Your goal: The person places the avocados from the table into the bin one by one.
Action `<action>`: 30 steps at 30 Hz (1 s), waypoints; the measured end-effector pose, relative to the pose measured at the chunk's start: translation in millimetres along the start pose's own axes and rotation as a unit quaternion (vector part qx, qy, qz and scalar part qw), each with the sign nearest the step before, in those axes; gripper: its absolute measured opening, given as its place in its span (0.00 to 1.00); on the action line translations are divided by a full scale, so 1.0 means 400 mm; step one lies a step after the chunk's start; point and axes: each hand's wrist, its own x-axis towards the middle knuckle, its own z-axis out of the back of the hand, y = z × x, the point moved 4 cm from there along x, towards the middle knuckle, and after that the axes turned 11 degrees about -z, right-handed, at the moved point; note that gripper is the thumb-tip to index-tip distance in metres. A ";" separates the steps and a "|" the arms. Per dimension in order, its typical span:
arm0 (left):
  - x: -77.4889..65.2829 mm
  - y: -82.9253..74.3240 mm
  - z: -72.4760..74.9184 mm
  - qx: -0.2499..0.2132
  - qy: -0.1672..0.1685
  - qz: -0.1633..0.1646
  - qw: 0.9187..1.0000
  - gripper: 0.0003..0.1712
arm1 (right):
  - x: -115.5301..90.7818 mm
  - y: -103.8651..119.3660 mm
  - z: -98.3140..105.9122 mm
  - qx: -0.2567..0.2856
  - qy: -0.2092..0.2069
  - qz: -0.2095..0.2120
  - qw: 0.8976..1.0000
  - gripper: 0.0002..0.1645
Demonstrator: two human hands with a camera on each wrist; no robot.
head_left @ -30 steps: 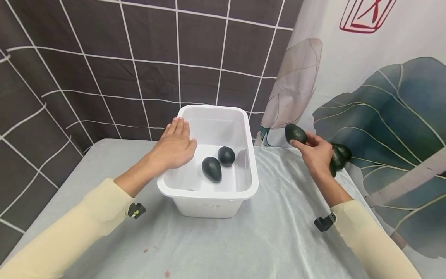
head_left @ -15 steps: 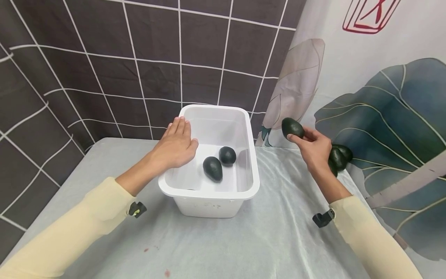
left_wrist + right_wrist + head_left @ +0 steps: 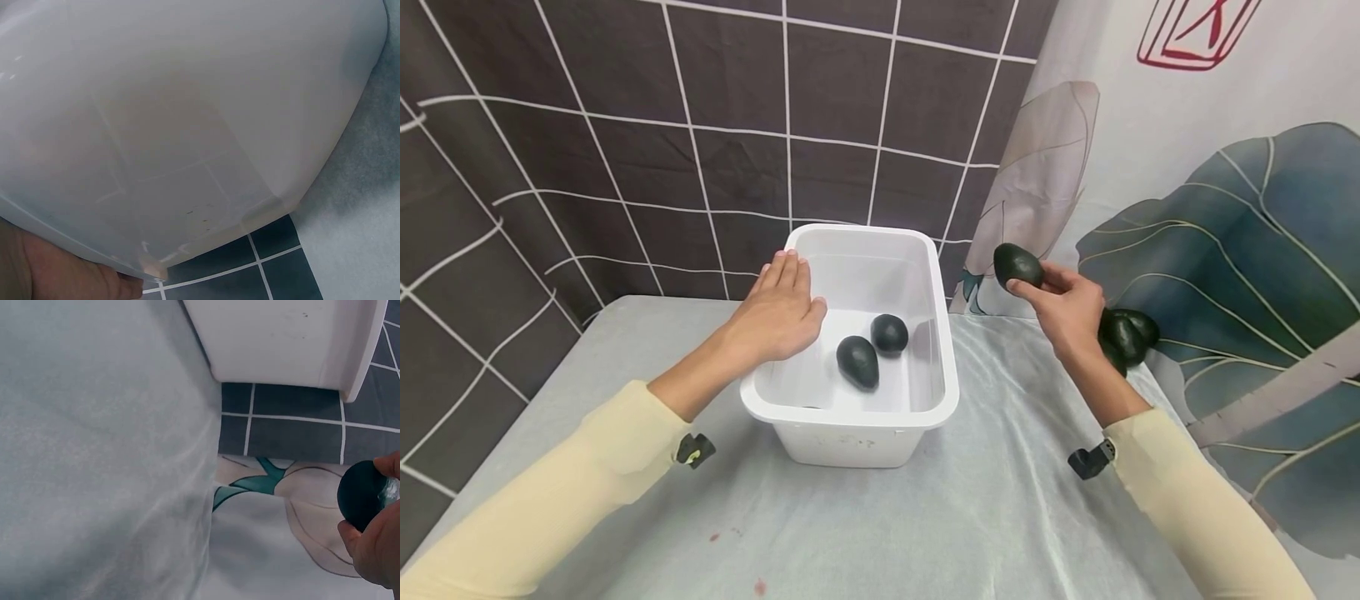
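My right hand [image 3: 1070, 310] pinches a dark green avocado [image 3: 1017, 266] by one end, held up to the right of a white plastic basin [image 3: 850, 423]. In the right wrist view the same avocado [image 3: 360, 495] shows between thumb and fingers. My left hand [image 3: 780, 318] rests with straight fingers on the basin's left rim. Two dark avocados lie inside on the basin floor: one egg-shaped avocado [image 3: 857, 363] and one rounder-looking avocado [image 3: 889, 334]. The left wrist view shows the basin's outer wall [image 3: 187, 125] and part of that hand [image 3: 69, 275].
Several more avocados [image 3: 1131, 335] sit behind my right wrist at the table's right edge, partly hidden. A pale grey-green cloth [image 3: 865, 533] covers the table. Behind it hang a dark grid-patterned curtain [image 3: 722, 167] and a leaf-printed cloth [image 3: 1225, 250].
My right hand has carried the avocado a little up and to the left, away from the pile. The left hand and the basin stay where they were.
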 end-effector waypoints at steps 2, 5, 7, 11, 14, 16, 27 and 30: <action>0.000 0.000 0.000 0.000 0.000 0.000 1.000 0.46 | -0.003 0.008 -0.002 -0.004 0.000 0.003 1.000 0.40; 0.000 0.001 0.000 0.001 0.000 0.000 1.000 0.46 | -0.007 0.020 -0.005 -0.009 0.004 0.005 1.000 0.42; 0.000 0.000 0.000 0.001 -0.001 0.000 1.000 0.46 | -0.009 0.027 -0.008 -0.014 0.007 0.005 1.000 0.43; -0.001 0.000 0.000 0.002 -0.003 -0.002 1.000 0.46 | -0.015 0.042 -0.015 -0.017 0.015 0.006 1.000 0.44; 0.000 -0.001 0.000 0.000 -0.004 -0.002 1.000 0.46 | -0.017 0.055 -0.019 -0.016 0.020 0.008 1.000 0.45; 0.000 -0.002 -0.001 0.000 -0.005 -0.002 1.000 0.46 | -0.018 0.064 -0.022 -0.015 0.022 0.012 1.000 0.45; -0.001 -0.001 -0.002 -0.003 -0.005 -0.001 1.000 0.46 | -0.024 0.097 -0.045 0.010 0.026 0.040 0.999 0.41; -0.001 -0.001 -0.002 -0.002 -0.003 0.000 1.000 0.46 | -0.027 0.106 -0.051 0.011 0.029 0.045 0.998 0.41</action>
